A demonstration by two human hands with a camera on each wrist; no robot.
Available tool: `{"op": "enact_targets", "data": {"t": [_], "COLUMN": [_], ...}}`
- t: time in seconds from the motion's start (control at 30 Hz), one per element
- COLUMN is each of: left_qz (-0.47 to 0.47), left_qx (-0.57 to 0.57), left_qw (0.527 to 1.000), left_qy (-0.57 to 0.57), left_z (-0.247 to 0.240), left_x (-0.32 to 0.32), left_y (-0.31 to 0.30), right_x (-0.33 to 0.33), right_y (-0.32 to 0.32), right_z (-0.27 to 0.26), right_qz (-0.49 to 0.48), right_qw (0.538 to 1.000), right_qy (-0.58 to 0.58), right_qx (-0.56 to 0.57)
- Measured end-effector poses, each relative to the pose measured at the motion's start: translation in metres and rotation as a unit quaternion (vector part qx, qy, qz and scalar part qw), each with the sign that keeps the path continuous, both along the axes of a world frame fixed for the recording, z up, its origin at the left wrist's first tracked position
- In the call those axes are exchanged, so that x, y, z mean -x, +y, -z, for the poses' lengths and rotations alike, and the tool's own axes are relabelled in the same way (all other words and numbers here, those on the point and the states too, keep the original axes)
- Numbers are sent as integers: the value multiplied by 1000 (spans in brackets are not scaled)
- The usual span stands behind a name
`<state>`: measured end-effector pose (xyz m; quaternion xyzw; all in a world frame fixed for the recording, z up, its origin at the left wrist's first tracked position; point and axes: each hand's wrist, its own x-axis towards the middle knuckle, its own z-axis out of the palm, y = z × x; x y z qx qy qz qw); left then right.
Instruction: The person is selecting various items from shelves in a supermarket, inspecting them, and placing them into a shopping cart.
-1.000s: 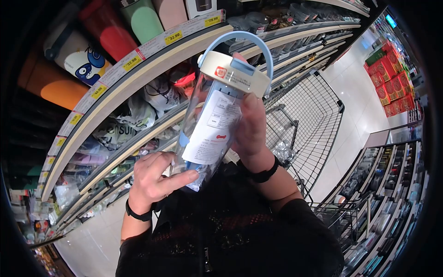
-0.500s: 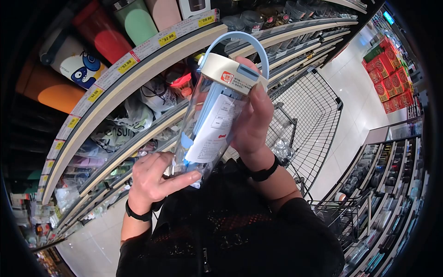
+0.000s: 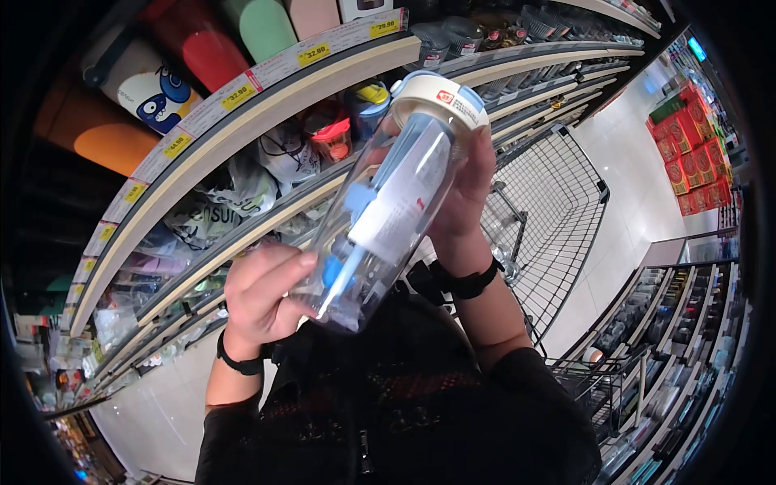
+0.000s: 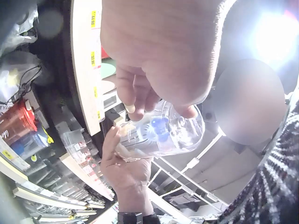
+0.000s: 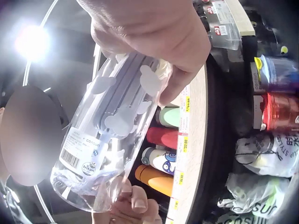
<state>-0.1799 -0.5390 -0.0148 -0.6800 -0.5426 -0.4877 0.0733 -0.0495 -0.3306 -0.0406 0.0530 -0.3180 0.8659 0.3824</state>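
Note:
A clear bottle (image 3: 388, 202) with a cream lid, a white paper label and blue shapes tilts in front of the body, lid up and to the right. My right hand (image 3: 465, 190) grips it just below the lid. At the base, my left hand (image 3: 263, 295) pinches the lower edge between thumb and fingers. The right wrist view shows the bottle (image 5: 110, 121) from its other side, with a barcode sticker near the base and pale cloud-like shapes. In the left wrist view, my left hand (image 4: 161, 56) covers part of the bottle (image 4: 163, 135).
Shelves (image 3: 323, 69) with price tags, cups and bagged goods curve along the left and top. A wire shopping cart (image 3: 558, 218) stands to the right, with red boxes (image 3: 691, 153) beyond it. Another stocked shelf (image 3: 671, 347) is at the lower right.
The bottle has turned about its length and shifted right; its label is now more angled and glary. The handle no longer arches above the lid. My left thumb has moved up along the base.

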Motion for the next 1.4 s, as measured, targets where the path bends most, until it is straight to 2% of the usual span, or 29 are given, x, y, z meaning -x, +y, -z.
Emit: {"op": "enact_targets", "data": {"t": [0.07, 0.13, 0.17, 0.2, 0.23, 0.27, 0.33, 0.37, 0.6, 0.77, 0.83, 0.87, 1.0, 1.03, 1.07, 1.13, 1.17, 1.2, 1.27, 1.3, 1.33, 1.4], "left_qz": [9, -8, -11, -20, -29, -31, 24, 21, 47, 13, 12, 12, 9, 14, 20, 47, 76, 74, 39, 86, 85, 48], "left_qx": [10, 23, 23, 53, 81, 79, 72, 25, 60, 22, 54, 86, 90, 101, 112, 113, 114, 116, 151, 125, 127, 105], "left_qw": [1000, 999, 999, 989, 971, 971, 945, 958, 946, 960, 955, 949, 951, 942, 933, 923, 912, 911, 942, 935, 935, 968], "left_qy": [-13, -42, -42, -134, -225, -223, -318, -284, -316, -278, -290, -303, -297, -319, -342, -365, -388, -388, -296, -319, -320, -225], "left_z": [-11, -19, -24, -29, -34, -37, -41, -44, -42, -36, -36, -35, -27, -26, -25, -19, -15, -12, -7, -13, -11, -7], "left_x": [1, 3, 2, -1, -4, -5, -9, -12, -13, -12, -8, -6, -1, -1, -2, 2, 4, 6, 9, 4, 5, 7], "left_y": [6, 15, 19, 25, 31, 36, 47, 56, 60, 64, 57, 53, 47, 44, 42, 37, 35, 31, 25, 28, 28, 28], "right_x": [6, 12, 15, 17, 18, 18, 14, 15, 10, 8, 7, 7, 6, 6, 4, 1, -1, -3, -9, -12, -16, -21], "right_y": [6, 7, 5, 4, 1, -1, -6, -8, -11, -11, -9, -8, -4, -3, -2, 1, 2, 2, 5, 7, 9, 12], "right_z": [13, 20, 22, 22, 22, 23, 26, 28, 32, 33, 32, 29, 25, 23, 21, 17, 13, 8, 0, -2, -5, -10], "right_qz": [-69, -70, -71, -72, -67, -69, -157, -135, -148, -125, -116, -100, -45, -6, -9, 81, 148, 147, 233, 259, 258, 293], "right_qw": [997, 995, 990, 980, 979, 979, 970, 965, 959, 965, 968, 972, 980, 983, 983, 980, 976, 976, 964, 954, 954, 938], "right_qy": [23, 24, -6, -36, -73, -72, -66, -93, -84, -82, -71, -75, -80, -92, -93, -126, -141, -142, -131, -145, -146, -136], "right_qx": [38, 62, 122, 180, 178, 176, 174, 205, 227, 215, 212, 198, 174, 158, 159, 130, 74, 76, -3, -42, -40, -128]}}
